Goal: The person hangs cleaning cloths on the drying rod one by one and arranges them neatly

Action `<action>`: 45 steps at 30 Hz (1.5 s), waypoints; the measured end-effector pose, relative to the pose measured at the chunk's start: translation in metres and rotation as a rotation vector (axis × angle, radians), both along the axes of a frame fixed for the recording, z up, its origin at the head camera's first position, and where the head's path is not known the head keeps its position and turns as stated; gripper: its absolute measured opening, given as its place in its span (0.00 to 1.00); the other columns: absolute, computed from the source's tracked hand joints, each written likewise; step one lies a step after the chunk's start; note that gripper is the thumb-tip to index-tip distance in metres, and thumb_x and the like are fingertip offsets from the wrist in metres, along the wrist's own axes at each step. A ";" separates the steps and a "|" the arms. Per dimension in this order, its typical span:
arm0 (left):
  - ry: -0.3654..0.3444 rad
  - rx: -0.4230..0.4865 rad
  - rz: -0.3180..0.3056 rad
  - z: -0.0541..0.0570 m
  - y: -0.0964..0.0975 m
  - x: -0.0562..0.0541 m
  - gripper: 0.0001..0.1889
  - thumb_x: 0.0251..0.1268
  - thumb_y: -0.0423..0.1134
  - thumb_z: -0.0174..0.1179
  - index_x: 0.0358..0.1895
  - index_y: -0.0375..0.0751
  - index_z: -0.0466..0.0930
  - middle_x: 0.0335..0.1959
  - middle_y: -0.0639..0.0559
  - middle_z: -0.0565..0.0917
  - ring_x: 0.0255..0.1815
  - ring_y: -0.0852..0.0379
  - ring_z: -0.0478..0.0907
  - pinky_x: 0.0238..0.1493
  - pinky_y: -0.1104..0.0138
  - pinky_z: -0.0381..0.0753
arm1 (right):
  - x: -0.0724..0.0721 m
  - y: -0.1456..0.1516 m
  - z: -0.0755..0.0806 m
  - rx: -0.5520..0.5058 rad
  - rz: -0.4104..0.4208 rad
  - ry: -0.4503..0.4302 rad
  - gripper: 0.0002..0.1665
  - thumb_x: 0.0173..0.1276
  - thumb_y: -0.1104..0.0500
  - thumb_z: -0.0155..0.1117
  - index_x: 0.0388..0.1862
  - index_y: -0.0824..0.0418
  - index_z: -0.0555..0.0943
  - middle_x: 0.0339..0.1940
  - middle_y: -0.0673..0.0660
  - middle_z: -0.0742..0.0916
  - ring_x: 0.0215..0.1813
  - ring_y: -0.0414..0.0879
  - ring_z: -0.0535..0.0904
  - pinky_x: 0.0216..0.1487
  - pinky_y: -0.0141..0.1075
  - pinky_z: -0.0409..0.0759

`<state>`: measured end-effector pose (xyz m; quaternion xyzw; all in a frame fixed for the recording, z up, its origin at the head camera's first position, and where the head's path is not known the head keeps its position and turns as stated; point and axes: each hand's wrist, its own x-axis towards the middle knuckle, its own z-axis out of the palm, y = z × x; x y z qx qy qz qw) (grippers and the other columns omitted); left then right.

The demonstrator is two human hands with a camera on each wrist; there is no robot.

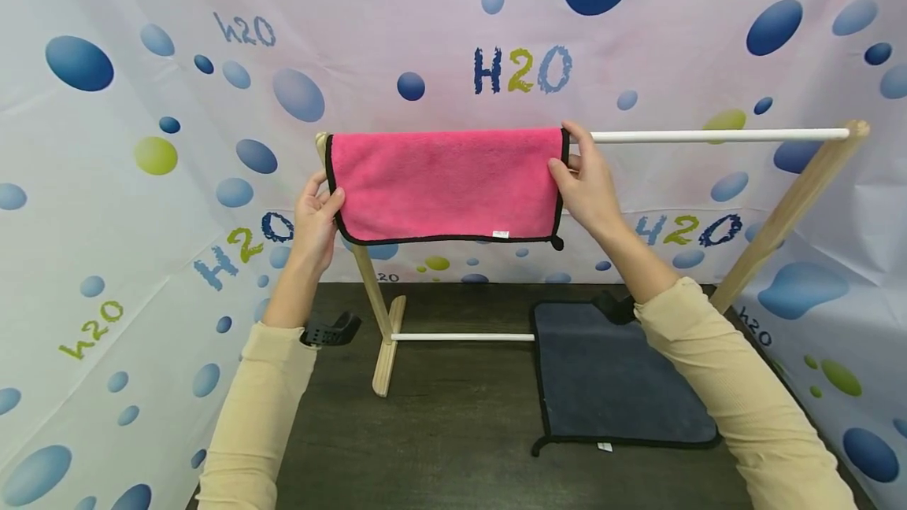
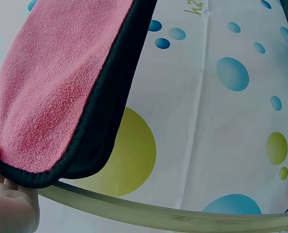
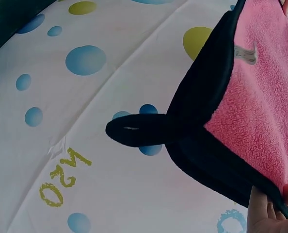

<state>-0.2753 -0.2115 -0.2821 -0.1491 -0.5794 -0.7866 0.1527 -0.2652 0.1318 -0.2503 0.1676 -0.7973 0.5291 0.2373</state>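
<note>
A pink towel (image 1: 446, 187) with black edging hangs folded over the white top rail (image 1: 716, 135) of a wooden rack, near its left end. My left hand (image 1: 316, 219) pinches the towel's left edge, thumb in front and fingers behind. On the other side my right hand (image 1: 586, 179) grips the right edge close to the rail, with the thumb on the pink face. In the right wrist view a black hanging loop (image 3: 136, 130) sticks out from the towel's lower corner, and a small white label (image 3: 246, 54) shows along its hem.
A dark grey towel (image 1: 616, 384) with black edging lies on the dark floor (image 1: 439, 423), below my right forearm. The rack's wooden legs (image 1: 779, 219) and lower white bar (image 1: 460, 337) stand before a curtain (image 1: 383, 14) printed with bubbles.
</note>
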 end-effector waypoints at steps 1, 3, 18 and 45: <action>0.004 0.000 0.006 0.001 0.000 0.000 0.16 0.68 0.27 0.45 0.55 0.45 0.69 0.37 0.55 0.82 0.35 0.61 0.78 0.38 0.73 0.78 | -0.001 -0.001 0.000 0.007 -0.002 0.000 0.30 0.70 0.63 0.47 0.70 0.59 0.55 0.48 0.69 0.80 0.43 0.55 0.81 0.35 0.29 0.79; 0.009 0.006 0.008 0.002 0.000 0.000 0.16 0.67 0.27 0.45 0.55 0.45 0.69 0.36 0.54 0.82 0.34 0.61 0.78 0.38 0.73 0.78 | -0.003 -0.002 0.000 0.019 -0.004 -0.001 0.30 0.70 0.63 0.47 0.70 0.59 0.56 0.49 0.69 0.80 0.44 0.56 0.80 0.35 0.30 0.79; 0.098 0.097 0.027 -0.016 0.000 0.001 0.23 0.66 0.25 0.46 0.64 0.41 0.64 0.40 0.52 0.82 0.37 0.60 0.80 0.40 0.72 0.78 | -0.005 0.004 -0.026 0.116 0.081 0.098 0.40 0.70 0.63 0.46 0.74 0.50 0.41 0.51 0.67 0.79 0.41 0.57 0.81 0.39 0.37 0.80; 0.106 -0.140 0.315 -0.086 -0.006 0.006 0.23 0.60 0.20 0.51 0.60 0.29 0.67 0.37 0.57 0.81 0.32 0.65 0.80 0.35 0.76 0.77 | 0.020 0.019 -0.117 0.085 0.104 0.133 0.37 0.67 0.72 0.49 0.72 0.64 0.50 0.37 0.66 0.84 0.33 0.29 0.77 0.36 0.20 0.73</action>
